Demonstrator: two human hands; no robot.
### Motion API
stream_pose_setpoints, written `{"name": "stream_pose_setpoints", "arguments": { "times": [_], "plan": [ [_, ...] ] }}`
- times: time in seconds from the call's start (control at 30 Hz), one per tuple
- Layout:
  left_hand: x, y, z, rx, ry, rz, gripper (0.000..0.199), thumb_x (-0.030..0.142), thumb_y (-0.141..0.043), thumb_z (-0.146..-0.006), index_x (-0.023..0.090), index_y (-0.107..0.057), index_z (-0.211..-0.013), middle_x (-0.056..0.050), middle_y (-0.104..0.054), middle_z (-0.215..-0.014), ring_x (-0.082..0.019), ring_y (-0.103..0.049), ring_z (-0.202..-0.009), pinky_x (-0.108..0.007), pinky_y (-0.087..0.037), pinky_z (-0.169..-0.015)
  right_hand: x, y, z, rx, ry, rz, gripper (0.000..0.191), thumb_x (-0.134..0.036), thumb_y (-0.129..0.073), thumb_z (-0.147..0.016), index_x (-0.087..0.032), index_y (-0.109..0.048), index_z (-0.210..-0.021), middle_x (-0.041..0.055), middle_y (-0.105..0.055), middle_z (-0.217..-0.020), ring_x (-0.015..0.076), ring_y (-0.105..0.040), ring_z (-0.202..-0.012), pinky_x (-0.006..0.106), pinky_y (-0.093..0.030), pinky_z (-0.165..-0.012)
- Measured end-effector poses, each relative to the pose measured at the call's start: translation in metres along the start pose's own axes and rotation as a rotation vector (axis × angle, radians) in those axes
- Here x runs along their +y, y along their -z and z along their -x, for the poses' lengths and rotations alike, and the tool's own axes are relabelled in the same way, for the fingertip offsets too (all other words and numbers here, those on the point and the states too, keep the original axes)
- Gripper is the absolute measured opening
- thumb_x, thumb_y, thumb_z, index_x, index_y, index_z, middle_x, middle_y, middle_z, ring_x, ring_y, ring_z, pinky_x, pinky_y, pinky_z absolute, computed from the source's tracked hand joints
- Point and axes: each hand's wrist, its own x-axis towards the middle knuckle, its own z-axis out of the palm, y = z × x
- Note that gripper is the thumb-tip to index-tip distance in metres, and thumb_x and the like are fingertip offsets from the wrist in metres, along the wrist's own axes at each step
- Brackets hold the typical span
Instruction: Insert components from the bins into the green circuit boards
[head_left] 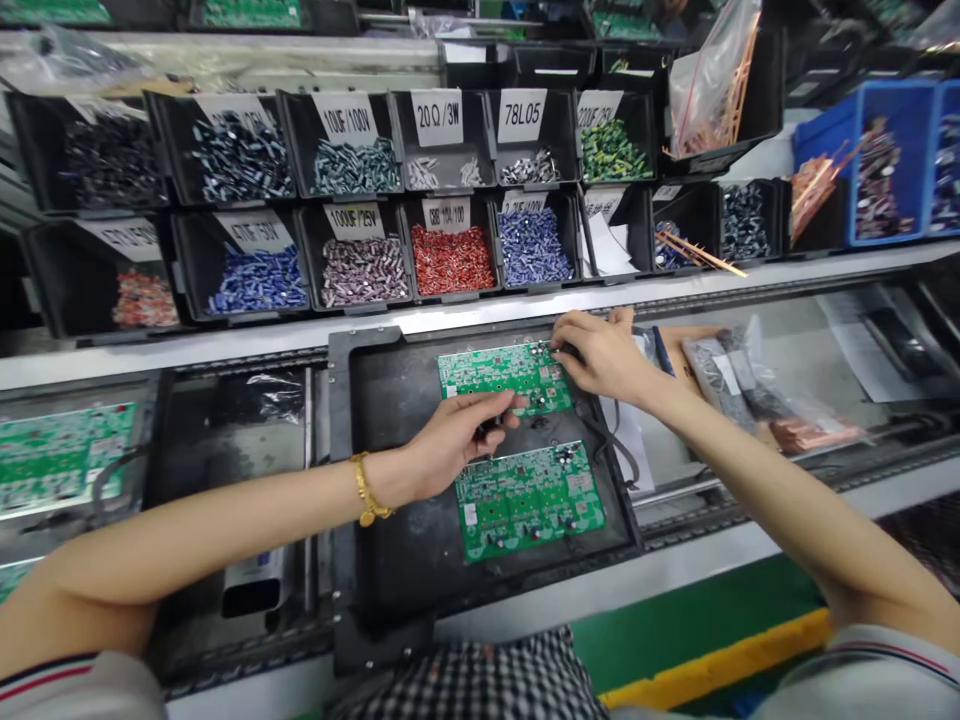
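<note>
Two green circuit boards lie in a black tray, one behind the other. My right hand is at the upper right corner of the far circuit board, its thumb and fingers pinched close to small black parts there. What the fingertips hold, if anything, is hidden. My left hand, with a gold bracelet at the wrist, hovers over the gap between the boards. Its fingers are curled around something small and dark. The near circuit board carries several small black parts along its top right and lower edges.
Two rows of labelled black bins stand behind the tray, among them red parts, blue parts and a 78L05 bin. More boards sit on the left. Bagged parts lie to the right along the rail.
</note>
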Motion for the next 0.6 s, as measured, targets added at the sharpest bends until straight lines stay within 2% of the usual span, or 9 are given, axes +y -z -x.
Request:
{"name": "stream_pose_setpoints", "arguments": {
  "times": [0.07, 0.2, 0.27, 0.4, 0.5, 0.6],
  "plan": [
    [-0.001, 0.001, 0.003, 0.003, -0.005, 0.023, 0.027, 0.031, -0.065, -0.079, 0.008, -0.067, -0.092, 0.000, -0.046, -0.071, -0.003, -0.033, -0.056, -0.019, -0.025, -0.052, -0.001, 0.000, 0.000, 0.006, -0.004, 0.005, 0.017, -0.023, -0.041, -0.083, -0.017, -0.056, -0.087, 0.0049, -0.060, -0.102, 0.0200, -0.054, -0.083, 0.032, -0.015, -0.068],
    [-0.002, 0.000, 0.014, 0.019, 0.038, 0.107, 0.024, 0.022, -0.052, -0.087, 0.008, -0.065, -0.100, -0.002, -0.046, -0.079, -0.006, -0.039, -0.065, -0.021, -0.033, -0.063, -0.001, 0.000, 0.000, 0.013, 0.003, 0.018, 0.018, -0.023, -0.039, -0.083, -0.017, -0.056, -0.087, 0.0060, -0.060, -0.100, 0.0213, -0.053, -0.085, 0.033, -0.016, -0.069],
    [-0.001, -0.003, 0.020, 0.047, 0.032, 0.090, 0.023, 0.017, -0.051, -0.086, 0.008, -0.063, -0.104, -0.003, -0.046, -0.080, -0.008, -0.040, -0.067, -0.022, -0.034, -0.066, -0.001, -0.001, 0.000, 0.011, 0.014, 0.033, 0.018, -0.023, -0.039, -0.084, -0.016, -0.056, -0.086, 0.0068, -0.060, -0.099, 0.0222, -0.053, -0.086, 0.034, -0.016, -0.070],
    [0.000, -0.006, 0.027, 0.104, -0.035, -0.035, 0.024, 0.021, -0.060, -0.082, 0.010, -0.061, -0.103, -0.002, -0.048, -0.083, -0.009, -0.040, -0.071, -0.022, -0.031, -0.063, -0.004, -0.001, -0.001, 0.014, 0.009, 0.054, 0.020, -0.025, -0.039, -0.085, -0.016, -0.056, -0.084, 0.0073, -0.061, -0.097, 0.0228, -0.053, -0.086, 0.034, -0.017, -0.071],
    [-0.002, -0.003, 0.030, 0.117, -0.020, 0.039, 0.018, 0.017, -0.049, -0.087, 0.009, -0.061, -0.098, -0.005, -0.050, -0.088, -0.010, -0.043, -0.072, -0.022, -0.032, -0.062, -0.005, -0.002, -0.001, 0.009, 0.000, 0.060, 0.019, -0.025, -0.039, -0.086, -0.016, -0.056, -0.084, 0.0071, -0.061, -0.096, 0.0236, -0.053, -0.087, 0.035, -0.018, -0.071],
    [-0.007, 0.003, 0.036, 0.099, 0.003, 0.119, 0.022, 0.009, -0.046, -0.087, 0.007, -0.062, -0.101, -0.005, -0.049, -0.083, -0.008, -0.044, -0.068, -0.021, -0.035, -0.064, -0.004, -0.004, -0.002, 0.010, -0.006, 0.073, 0.018, -0.026, -0.040, -0.086, -0.016, -0.056, -0.084, 0.0075, -0.061, -0.096, 0.0247, -0.053, -0.088, 0.035, -0.018, -0.072]
  ]
}}
